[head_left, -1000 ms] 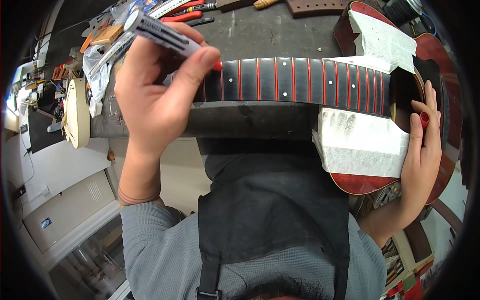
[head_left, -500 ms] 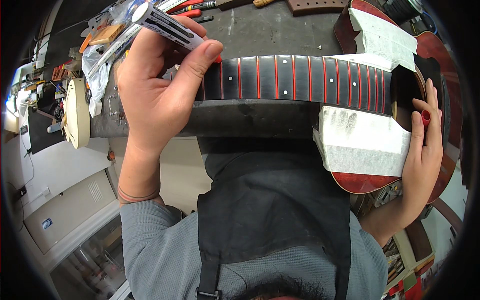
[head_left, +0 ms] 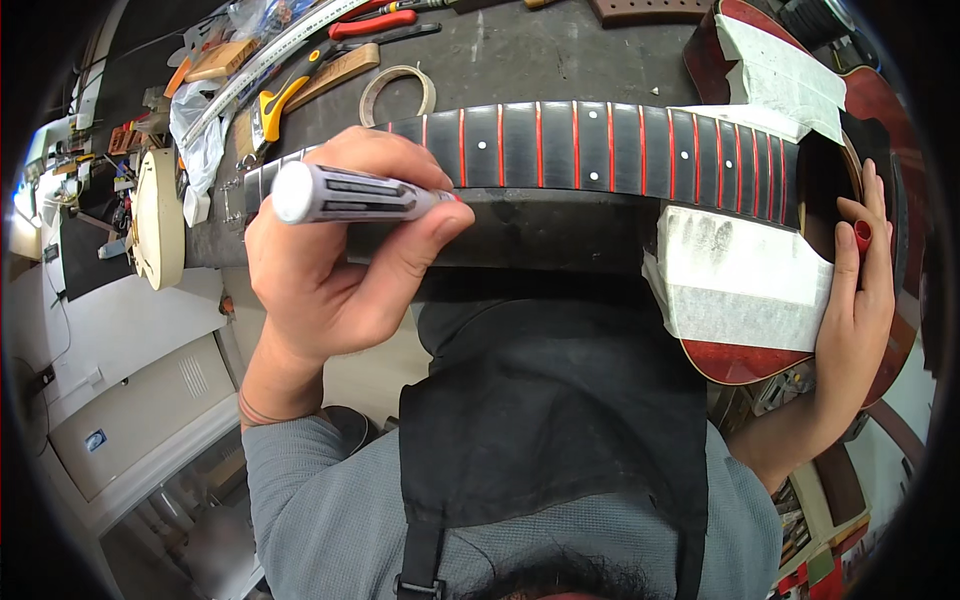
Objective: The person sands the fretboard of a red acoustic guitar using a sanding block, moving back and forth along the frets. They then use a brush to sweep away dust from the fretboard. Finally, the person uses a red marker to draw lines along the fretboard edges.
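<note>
A red guitar lies across the bench, its dark fretboard running left to right with many frets inked red. At the far left end, a few frets look silver. My left hand grips a white marker pen, whose red tip is by the near edge of the fretboard. My right hand rests on the guitar body beside the soundhole, a red marker cap held between its fingers. White masking paper covers parts of the body on both sides of the fretboard.
Behind the neck lie a roll of tape, a yellow-handled knife, a wood strip, red-handled pliers and a long metal ruler. A cream guitar body stands at left. A brown drilled block sits at the back.
My left hand has come nearer and slightly right with the marker, from the far edge to the near edge of the fretboard. The guitar has shifted slightly right in view.
</note>
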Demonstrator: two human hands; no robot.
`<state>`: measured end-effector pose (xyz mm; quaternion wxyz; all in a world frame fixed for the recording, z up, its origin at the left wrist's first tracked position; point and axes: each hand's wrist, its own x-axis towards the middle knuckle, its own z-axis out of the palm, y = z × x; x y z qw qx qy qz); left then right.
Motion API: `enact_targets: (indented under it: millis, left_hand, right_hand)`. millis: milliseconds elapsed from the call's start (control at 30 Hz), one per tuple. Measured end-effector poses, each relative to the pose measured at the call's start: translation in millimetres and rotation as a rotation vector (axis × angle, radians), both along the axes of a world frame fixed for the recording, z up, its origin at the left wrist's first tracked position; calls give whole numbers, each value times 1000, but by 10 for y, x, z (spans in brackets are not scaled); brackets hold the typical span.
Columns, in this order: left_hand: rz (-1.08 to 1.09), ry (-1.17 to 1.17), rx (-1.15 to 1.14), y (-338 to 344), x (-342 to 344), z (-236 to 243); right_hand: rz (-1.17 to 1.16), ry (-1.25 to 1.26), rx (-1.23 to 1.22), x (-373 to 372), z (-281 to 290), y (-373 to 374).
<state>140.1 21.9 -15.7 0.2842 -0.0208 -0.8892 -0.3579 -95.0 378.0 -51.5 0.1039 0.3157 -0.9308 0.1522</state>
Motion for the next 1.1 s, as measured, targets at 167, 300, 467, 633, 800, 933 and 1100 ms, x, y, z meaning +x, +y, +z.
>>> enact_targets:
  millis: [167, 300, 467, 633, 800, 933, 1100]
  left_hand:
    - [164, -38, 110, -117, -85, 72]
    - [211, -28, 118, -221, -169, 14]
    - [214, -18, 88, -231, -209, -6]
    - [224, -37, 89, -213, -229, -10]
    - [202, -19, 47, -201, -207, -19]
    - [198, -42, 37, -148, -81, -8]
    - [118, -101, -35, -66, 131, -7]
  right_hand:
    - [1, -9, -10, 6, 8, 5]
    - [-12, -13, -6, 4, 7, 3]
    - [-26, -47, -7, 14, 18, 5]
    - [13, -2, 12, -5, 13, 18]
    - [6, -18, 1, -5, 12, 22]
    - [25, -10, 7, -31, 10, 44]
    - [12, -14, 7, -50, -16, 73]
